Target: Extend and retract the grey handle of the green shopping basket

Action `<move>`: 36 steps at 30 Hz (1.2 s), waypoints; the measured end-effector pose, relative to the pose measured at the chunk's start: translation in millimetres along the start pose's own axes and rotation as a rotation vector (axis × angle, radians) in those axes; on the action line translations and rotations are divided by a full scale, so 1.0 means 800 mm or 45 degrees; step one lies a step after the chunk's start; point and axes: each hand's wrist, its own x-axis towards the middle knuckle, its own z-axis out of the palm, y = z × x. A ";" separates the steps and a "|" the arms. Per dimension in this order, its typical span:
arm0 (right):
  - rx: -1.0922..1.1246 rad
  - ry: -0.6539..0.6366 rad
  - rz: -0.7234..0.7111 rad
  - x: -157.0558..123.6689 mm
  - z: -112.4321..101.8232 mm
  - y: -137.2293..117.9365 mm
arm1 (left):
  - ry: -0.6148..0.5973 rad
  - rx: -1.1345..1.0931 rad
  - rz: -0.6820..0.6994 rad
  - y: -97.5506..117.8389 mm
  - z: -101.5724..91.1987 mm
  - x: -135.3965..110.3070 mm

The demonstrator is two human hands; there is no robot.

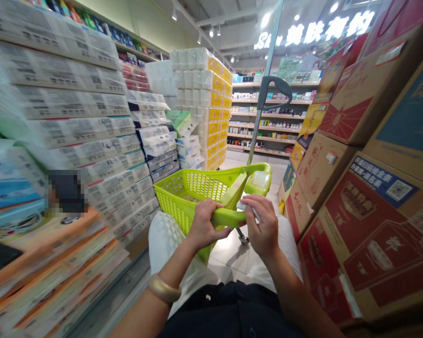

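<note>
A lime-green wheeled shopping basket (183, 195) stands on the floor right in front of me, its tall grey pull handle (268, 94) rising behind it. My left hand (204, 225) is wrapped round the basket's near rim. My right hand (262, 225) is closed on a small white object (243, 205) just above the same rim, beside a folded green basket handle (236, 188). I wear a gold bangle (164, 287) on the left wrist.
Stacked tissue packs (91, 136) fill the shelves on my left. Piled red and brown cartons (366, 188) wall in the right. A tower of toilet-roll packs (204, 103) stands ahead, with far shelves (268, 126) beyond the tiled aisle (232, 253).
</note>
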 end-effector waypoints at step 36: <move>-0.018 -0.236 -0.114 0.002 0.001 -0.016 | -0.020 0.016 -0.025 0.001 -0.001 -0.004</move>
